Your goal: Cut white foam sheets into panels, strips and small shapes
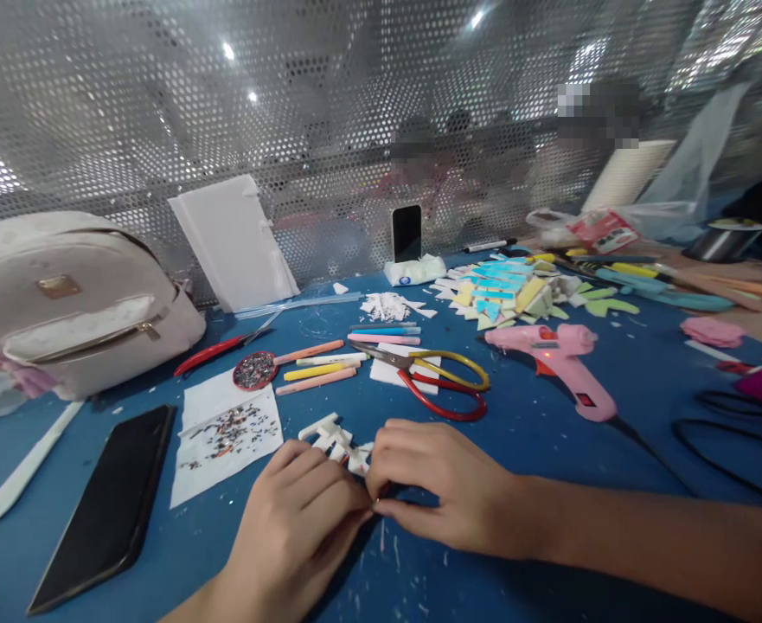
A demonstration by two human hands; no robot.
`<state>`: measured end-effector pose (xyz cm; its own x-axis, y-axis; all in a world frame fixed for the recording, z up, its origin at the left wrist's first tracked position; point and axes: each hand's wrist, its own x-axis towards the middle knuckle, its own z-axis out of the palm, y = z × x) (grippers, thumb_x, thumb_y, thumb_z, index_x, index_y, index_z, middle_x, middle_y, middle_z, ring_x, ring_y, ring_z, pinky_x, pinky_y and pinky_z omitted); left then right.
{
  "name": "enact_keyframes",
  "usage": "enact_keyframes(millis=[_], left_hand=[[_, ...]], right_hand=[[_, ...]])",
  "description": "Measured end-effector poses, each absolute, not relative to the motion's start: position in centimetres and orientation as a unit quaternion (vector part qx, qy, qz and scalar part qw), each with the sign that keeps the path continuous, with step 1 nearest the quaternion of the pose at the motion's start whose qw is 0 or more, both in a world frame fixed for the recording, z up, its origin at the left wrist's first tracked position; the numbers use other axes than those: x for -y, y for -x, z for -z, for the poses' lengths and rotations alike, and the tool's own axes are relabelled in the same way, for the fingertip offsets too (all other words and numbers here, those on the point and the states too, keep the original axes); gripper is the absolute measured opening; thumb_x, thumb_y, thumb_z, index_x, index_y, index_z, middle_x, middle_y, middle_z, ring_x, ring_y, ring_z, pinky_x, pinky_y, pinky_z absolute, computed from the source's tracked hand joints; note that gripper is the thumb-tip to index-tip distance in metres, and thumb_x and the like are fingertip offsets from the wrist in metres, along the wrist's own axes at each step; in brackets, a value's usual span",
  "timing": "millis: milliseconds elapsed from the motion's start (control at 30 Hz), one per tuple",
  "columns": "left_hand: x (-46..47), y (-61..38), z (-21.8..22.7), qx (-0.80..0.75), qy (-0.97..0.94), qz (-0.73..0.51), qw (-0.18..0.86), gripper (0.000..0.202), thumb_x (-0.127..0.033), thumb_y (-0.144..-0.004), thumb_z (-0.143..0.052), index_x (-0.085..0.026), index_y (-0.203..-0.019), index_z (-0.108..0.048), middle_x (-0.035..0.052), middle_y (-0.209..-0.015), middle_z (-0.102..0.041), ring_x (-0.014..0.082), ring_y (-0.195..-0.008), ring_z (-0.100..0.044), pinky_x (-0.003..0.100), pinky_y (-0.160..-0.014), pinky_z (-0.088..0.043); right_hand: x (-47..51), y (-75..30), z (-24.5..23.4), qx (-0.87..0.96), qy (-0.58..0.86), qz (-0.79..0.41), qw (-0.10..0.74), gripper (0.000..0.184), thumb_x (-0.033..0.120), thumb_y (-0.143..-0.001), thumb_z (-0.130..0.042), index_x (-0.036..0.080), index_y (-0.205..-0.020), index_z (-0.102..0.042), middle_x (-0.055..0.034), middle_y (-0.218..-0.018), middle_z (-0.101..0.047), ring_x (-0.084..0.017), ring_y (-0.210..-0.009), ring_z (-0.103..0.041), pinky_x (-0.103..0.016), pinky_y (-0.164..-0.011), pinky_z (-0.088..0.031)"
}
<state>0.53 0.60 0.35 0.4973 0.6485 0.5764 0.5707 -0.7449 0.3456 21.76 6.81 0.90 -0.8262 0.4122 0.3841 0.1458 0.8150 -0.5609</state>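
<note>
My left hand [299,519] and my right hand [436,484] meet low in the middle of the blue table [549,450]. Both are curled, with fingertips pinched together on a small white foam piece [338,441] that lies between them and juts out toward the back. What sits right under the fingertips is hidden. Just left of my left hand lies a white paper sheet [225,441] strewn with glitter bits. Behind my right hand lie scissors [438,381] with one yellow and one red handle.
A pink glue gun [562,359] with a black cord lies at the right. A black phone [112,506] lies at the left, a beige backpack [62,298] behind it. Coloured pens [329,355], a glitter dish [254,370] and foam scraps [510,294] fill the middle and back.
</note>
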Motion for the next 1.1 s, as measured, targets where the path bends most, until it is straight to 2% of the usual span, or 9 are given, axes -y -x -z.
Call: enact_keyframes(millis=[467,1100], left_hand=[[-0.40,-0.53,-0.61,-0.346,-0.867,-0.354,0.054,0.017,-0.005,-0.094,-0.053,-0.018,-0.088,-0.062,0.0007,-0.077,-0.067,0.0154,-0.069,-0.055,0.032,-0.069,-0.036],[-0.16,-0.37,-0.73,-0.343,-0.869,-0.349,0.070,0.021,0.000,-0.090,-0.050,-0.018,-0.090,-0.062,0.0024,-0.078,-0.066,0.0162,-0.071,-0.055,0.033,-0.069,-0.036]], right_hand=[[-6.66,-21.66,-1.26,0.916,0.148,-0.272,0.257,0.007,0.014,-0.091,-0.056,0.019,-0.088,-0.060,-0.0018,-0.085,-0.060,-0.016,-0.079,-0.052,-0.026,-0.069,-0.038],[-6.73,-21.79,-1.22,0.918,0.147,-0.279,0.238,0.005,0.013,-0.090,-0.059,0.018,-0.089,-0.060,-0.0014,-0.087,-0.060,-0.015,-0.081,-0.053,-0.026,-0.072,-0.038]])
